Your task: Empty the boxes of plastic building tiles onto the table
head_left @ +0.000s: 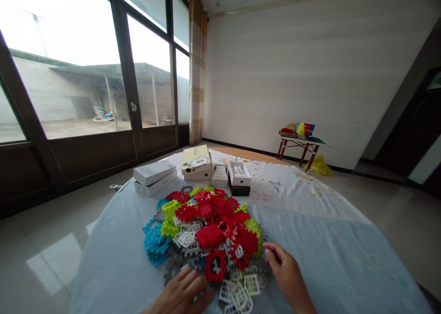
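On the round table (327,259), the heap of plastic building pieces (206,224) lies ahead of your left hand (189,288), loosely bent, and left of your right hand (284,270), fingertips close together; you can't tell if either grips anything. The red toothed plates (248,241) look light, stiff, slick: hold opposite edges. Thinner white lattice windows (241,296) probably flex; pinch their frames.

– Where are the blue toothed pieces (156,244) lying?
– Left of the red toothed pieces (211,236), which are heaping loosely.
– And white lattice pieces (240,297)?
– Some are overlapping in front of the red toothed pieces.
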Motion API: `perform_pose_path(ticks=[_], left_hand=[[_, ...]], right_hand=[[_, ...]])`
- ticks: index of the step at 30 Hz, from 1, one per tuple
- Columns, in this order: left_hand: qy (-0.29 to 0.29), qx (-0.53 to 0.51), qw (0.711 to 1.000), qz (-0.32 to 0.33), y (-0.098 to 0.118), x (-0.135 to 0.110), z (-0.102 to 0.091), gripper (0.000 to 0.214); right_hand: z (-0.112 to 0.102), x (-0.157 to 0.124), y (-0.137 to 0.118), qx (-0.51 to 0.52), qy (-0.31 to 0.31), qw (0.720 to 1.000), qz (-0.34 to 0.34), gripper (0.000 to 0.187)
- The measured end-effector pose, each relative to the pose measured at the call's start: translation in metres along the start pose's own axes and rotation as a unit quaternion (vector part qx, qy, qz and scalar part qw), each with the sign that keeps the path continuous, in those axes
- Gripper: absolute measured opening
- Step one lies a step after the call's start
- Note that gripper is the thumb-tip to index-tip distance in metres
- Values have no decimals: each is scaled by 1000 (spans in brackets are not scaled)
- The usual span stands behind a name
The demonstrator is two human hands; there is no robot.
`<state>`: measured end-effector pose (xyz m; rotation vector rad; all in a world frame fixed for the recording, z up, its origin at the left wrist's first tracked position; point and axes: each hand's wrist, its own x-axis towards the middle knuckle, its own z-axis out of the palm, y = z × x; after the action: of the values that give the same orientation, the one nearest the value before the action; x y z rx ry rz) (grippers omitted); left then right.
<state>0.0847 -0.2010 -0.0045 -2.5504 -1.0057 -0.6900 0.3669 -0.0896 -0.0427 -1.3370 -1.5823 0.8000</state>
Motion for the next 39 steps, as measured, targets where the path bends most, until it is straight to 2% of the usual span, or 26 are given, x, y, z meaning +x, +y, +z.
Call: perform_pose_path(ticks=[3, 5, 7, 9, 11, 15, 17, 19, 22, 25, 26, 28, 31, 33, 34, 39], left_hand=[[6, 31, 999, -44, -22, -5, -1, 27], [2, 37, 998, -59, -31, 1, -7, 27], [-4, 16, 999, -50, -30, 16, -11, 29], [-31, -23, 999, -17, -18, 36, -9, 28], [-68, -53, 996, 35, 2, 56, 0, 26], [-62, -71, 982, 163, 33, 76, 34, 17], [-68, -59, 982, 167, 32, 75, 50, 16], [-76, -49, 985, 148, 23, 71, 57, 18], [-79, -71, 984, 143, 5, 64, 43, 19], [-46, -138, 975, 167, -7, 62, 5, 23], [-23, -157, 976, 147, -10, 61, -8, 22], [7, -175, 982, 64, -17, 59, -29, 21], [27, -176, 981, -72, -20, 50, -38, 23], [13, -185, 977, -109, -12, 42, -30, 26], [-4, -198, 975, -104, -4, 40, -23, 26], [-97, -267, 959, -10, 51, 43, 13, 18]], right_hand=[[-1, -2, -1, -14, 4, 1000, -10, 38], [-3, -3, -2, -18, 21, 1000, -11, 40], [-3, -3, -1, -19, 46, 999, -6, 43], [-3, -2, 0, -22, 78, 997, 0, 47], [-2, 0, 1, -33, 109, 994, 5, 49], [0, 1, 0, -63, 132, 989, 16, 48], [1, 2, 0, -70, 138, 988, 20, 47], [1, 2, 0, -69, 148, 986, 22, 45], [2, 3, 4, -71, 157, 985, 28, 43], [2, 4, 7, -80, 164, 983, 29, 42], [1, 5, 8, -83, 165, 982, 28, 42], [2, 5, 9, -93, 165, 982, 27, 42], [2, 6, 9, -106, 169, 980, 23, 42], [2, 6, 8, -115, 172, 978, 17, 41], [2, 6, 7, -121, 170, 978, 13, 41], [2, 6, 3, -153, 161, 975, -10, 40]])
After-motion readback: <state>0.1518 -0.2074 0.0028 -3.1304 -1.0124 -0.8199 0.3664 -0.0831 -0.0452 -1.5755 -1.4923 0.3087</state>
